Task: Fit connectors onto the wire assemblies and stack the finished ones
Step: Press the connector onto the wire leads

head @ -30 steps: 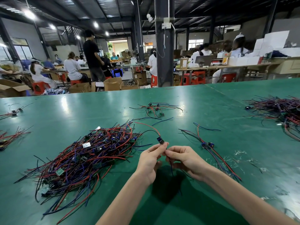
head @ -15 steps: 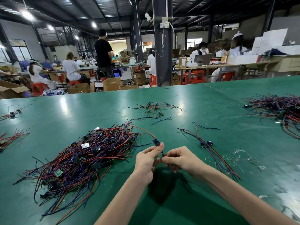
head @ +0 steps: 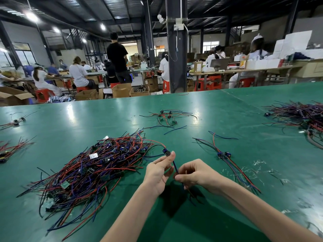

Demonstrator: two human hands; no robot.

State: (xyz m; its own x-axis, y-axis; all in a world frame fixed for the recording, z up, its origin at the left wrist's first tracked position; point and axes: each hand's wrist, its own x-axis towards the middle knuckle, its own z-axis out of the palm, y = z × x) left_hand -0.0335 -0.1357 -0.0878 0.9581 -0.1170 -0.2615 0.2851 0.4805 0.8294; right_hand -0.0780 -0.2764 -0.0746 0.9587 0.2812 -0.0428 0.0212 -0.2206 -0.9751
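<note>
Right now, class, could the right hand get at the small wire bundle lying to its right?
Probably yes: only bare table lies between the right hand and the bundle, though it pinches a blue wire it must first drop.

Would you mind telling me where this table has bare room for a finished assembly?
Bare green table lies between the big wire pile and the far small cluster, and near the front edge. Crowded: the pile and the right-hand heap.
</note>
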